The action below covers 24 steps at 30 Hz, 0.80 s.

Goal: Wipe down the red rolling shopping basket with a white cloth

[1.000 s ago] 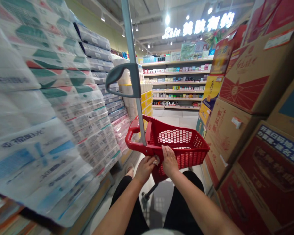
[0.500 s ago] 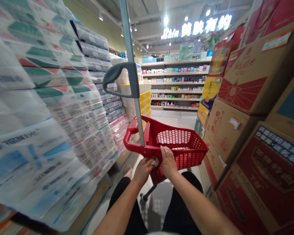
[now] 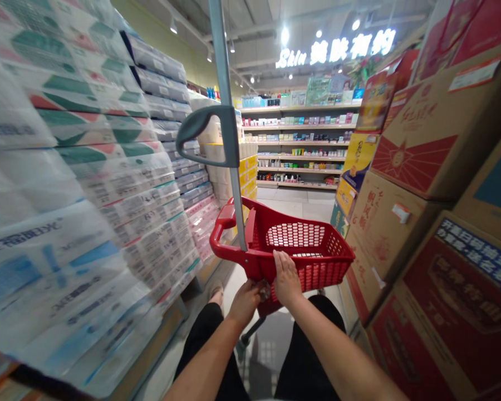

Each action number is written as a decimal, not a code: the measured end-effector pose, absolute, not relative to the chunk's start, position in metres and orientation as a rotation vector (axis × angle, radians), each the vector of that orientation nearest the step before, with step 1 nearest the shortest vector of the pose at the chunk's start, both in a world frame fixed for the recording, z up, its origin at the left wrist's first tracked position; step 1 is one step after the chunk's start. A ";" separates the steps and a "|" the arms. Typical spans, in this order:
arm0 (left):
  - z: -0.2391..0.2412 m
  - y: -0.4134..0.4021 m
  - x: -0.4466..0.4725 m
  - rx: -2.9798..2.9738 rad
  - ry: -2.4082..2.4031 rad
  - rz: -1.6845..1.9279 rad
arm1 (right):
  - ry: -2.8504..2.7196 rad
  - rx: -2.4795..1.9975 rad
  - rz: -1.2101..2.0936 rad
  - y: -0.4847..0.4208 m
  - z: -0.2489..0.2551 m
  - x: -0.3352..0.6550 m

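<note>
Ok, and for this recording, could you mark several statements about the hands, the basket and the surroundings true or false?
1. The right hand lies against the side of the red basket. True.
2. The left hand grips the grey handle. False: it is low at the basket's side, with a small crumpled thing.
3. Cardboard boxes are stacked on the right of the view. True.
4. The lit sign is below the shelves. False: it is above them.

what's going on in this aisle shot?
A person has both hands at a red cart. The left hand holds a small crumpled wad by the cart's near side; the right hand lies against that side, fingers near the rim. Packs and boxes flank them.
</note>
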<state>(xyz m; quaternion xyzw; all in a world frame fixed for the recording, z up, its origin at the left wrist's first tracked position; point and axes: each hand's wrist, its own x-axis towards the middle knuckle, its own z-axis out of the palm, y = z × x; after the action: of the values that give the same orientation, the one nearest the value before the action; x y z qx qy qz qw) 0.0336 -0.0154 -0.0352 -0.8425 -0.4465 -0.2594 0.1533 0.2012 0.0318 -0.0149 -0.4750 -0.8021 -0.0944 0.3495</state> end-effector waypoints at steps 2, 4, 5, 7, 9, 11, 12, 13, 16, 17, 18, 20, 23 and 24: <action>-0.030 -0.015 0.035 -2.395 -1.274 -0.752 | -2.078 -1.232 -0.253 0.031 -0.015 0.201; -0.025 -0.013 0.036 -2.369 -1.271 -0.752 | -2.079 -1.236 -0.259 0.031 -0.015 0.202; -0.024 -0.012 0.035 -2.357 -1.269 -0.744 | -2.080 -1.239 -0.259 0.030 -0.014 0.202; -0.026 -0.012 0.035 -2.349 -1.262 -0.714 | -2.087 -1.246 -0.252 0.030 -0.013 0.202; -0.030 -0.013 0.033 -2.350 -1.258 -0.690 | -2.100 -1.254 -0.245 0.029 -0.012 0.202; -0.033 -0.015 0.032 -2.365 -1.264 -0.673 | -2.109 -1.254 -0.246 0.029 -0.012 0.203; -0.033 -0.015 0.031 -2.379 -1.266 -0.666 | -2.111 -1.250 -0.250 0.030 -0.012 0.203; -0.032 -0.015 0.031 -2.394 -1.270 -0.660 | -2.110 -1.243 -0.255 0.030 -0.013 0.202; -0.024 -0.014 0.030 -2.412 -1.321 -0.649 | -2.087 -1.224 -0.263 0.030 -0.014 0.202; -0.021 -0.014 0.030 -2.408 -1.353 -0.639 | -2.076 -1.223 -0.262 0.030 -0.015 0.202; -0.018 -0.014 0.031 -2.400 -1.392 -0.625 | -2.067 -1.222 -0.258 0.030 -0.015 0.201; -0.016 -0.015 0.033 -2.391 -1.471 -0.583 | -2.058 -1.215 -0.248 0.030 -0.015 0.201; -0.022 -0.018 0.036 -2.411 -1.562 -0.507 | -2.071 -1.196 -0.230 0.030 -0.015 0.202; -0.026 -0.019 0.037 -2.431 -1.578 -0.481 | -2.078 -1.192 -0.222 0.031 -0.015 0.202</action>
<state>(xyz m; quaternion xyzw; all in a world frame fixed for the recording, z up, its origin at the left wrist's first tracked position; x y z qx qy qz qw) 0.0369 -0.0187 -0.0262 -0.8232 -0.5344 -0.1628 0.1018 0.2023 0.0306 -0.0151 -0.4623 -0.8060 -0.0863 0.3596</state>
